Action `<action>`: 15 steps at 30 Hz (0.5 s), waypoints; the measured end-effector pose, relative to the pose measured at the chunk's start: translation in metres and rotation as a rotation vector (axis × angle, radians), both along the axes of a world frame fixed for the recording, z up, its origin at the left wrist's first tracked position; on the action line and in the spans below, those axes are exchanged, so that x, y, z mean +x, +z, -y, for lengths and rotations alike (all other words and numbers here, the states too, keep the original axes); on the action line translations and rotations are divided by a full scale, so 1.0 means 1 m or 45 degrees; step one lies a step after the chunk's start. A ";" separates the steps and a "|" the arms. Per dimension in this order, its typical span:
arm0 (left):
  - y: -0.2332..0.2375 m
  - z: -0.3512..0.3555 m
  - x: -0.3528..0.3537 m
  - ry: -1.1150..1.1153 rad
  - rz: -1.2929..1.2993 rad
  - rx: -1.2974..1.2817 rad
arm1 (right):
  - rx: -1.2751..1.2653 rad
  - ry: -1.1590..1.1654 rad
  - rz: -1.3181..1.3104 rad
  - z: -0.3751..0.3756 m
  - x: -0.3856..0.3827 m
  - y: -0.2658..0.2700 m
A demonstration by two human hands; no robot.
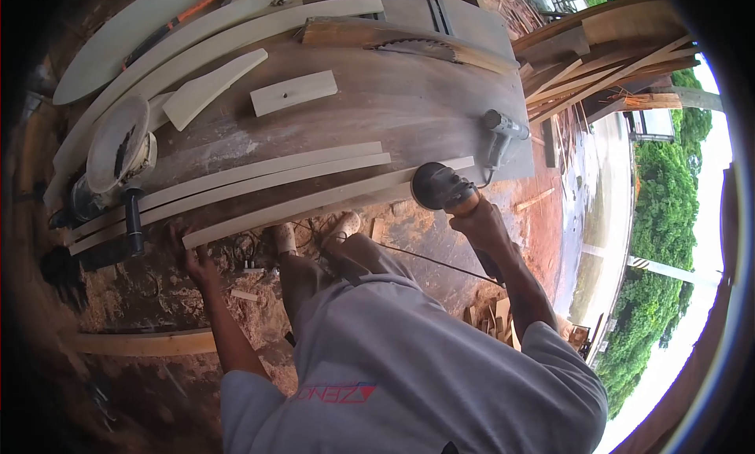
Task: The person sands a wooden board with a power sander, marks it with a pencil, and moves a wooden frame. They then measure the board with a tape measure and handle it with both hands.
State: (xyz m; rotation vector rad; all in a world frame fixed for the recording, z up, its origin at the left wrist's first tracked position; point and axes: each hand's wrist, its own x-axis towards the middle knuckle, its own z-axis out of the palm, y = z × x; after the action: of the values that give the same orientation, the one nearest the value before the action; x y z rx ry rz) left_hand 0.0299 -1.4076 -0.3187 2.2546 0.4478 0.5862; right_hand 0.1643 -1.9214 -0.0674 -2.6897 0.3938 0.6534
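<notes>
My right hand [481,224] is wrapped round a small power sander [442,188]. The sander's dark round head rests at the right part of a long pale wooden strip [314,205], which lies along the bench's near edge. At the strip's left end, my left hand [193,259] has its fingers and thumb around the end; the fingers are partly in shadow. Two thinner wooden strips [259,176] lie side by side just beyond. Left of them stands a large disc sander [118,151] with a round pale pad and a black side handle.
On the workbench [354,100] lie a drilled wooden block [294,93], a tapered wood piece [214,89], long curved boards and a hammer [177,23]. A toothed saw blade [413,49] shows beside a plank. A grey power tool [503,136] sits at the right corner. A cord crosses the sawdust-covered floor.
</notes>
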 end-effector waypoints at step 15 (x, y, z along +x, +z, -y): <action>0.015 0.006 0.002 0.033 0.060 0.143 | 0.053 -0.212 0.032 0.050 0.005 -0.022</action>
State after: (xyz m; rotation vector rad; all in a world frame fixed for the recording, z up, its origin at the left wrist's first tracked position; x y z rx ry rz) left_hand 0.0316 -1.4132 -0.3034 2.3391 0.4308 0.6916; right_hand 0.1693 -1.9716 -0.0892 -2.5882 0.5833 0.5723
